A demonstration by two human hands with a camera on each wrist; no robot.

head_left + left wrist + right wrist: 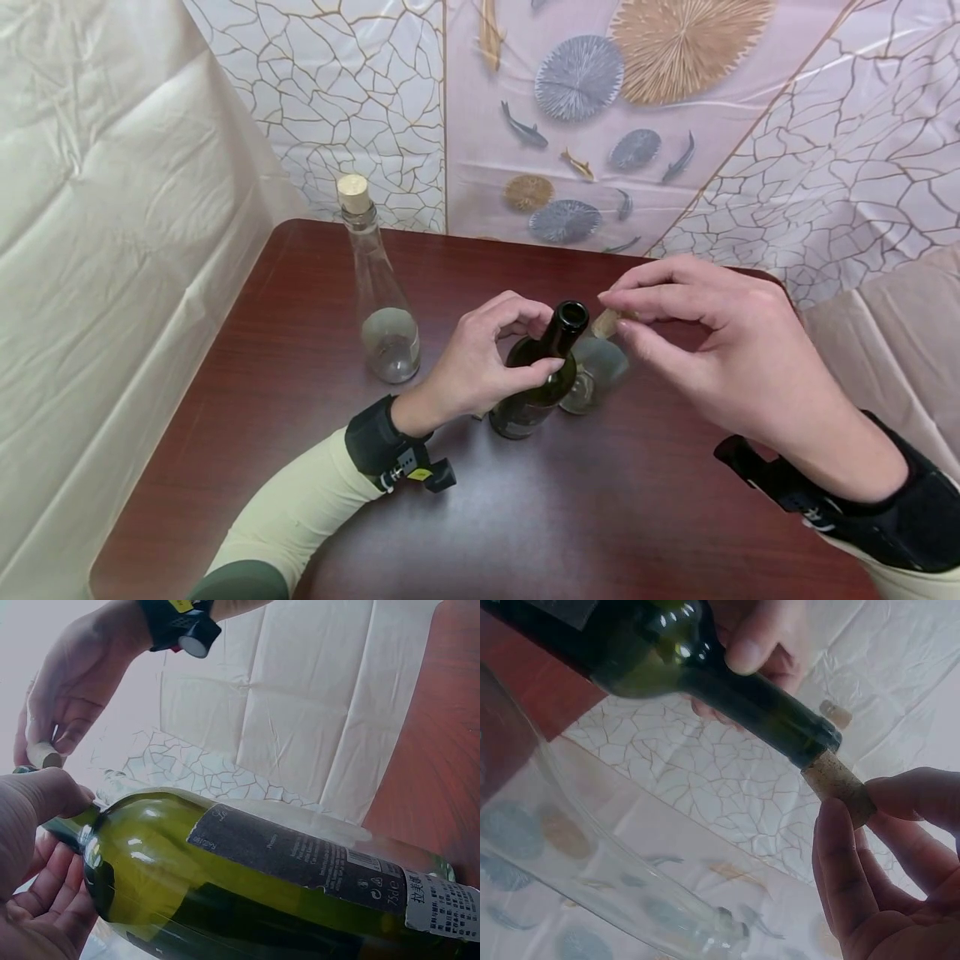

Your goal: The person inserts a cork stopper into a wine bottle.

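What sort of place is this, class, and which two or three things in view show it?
Probably an indoor corner set up for recording handwork: a reddish-brown table stands before a patterned sheet, a creased plain sheet screens one side, and the person wears a wrist camera.

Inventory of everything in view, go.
Table: 1, red-brown, centre.
Green bottle: 1, dark green, near centre.
Corked clear bottle: 1, colourless, table's left.
Other clear bottle: 1, colourless, beside green bottle.
Held cork: 1, tan, near green bottle's mouth.
Stopper cork: 1, pale, corked clear bottle's mouth.
Small object: 1, colour unclear, left of green bottle.
Patterned sheet: 1, white and pink, behind table.
Plain sheets: 2, cream and beige, sides.
Wrist devices: 2, black, wrists.
Sleeves: 2, pale, forearms.
Left hand: 1, gripping green bottle.
Right hand: 1, pinching held cork.
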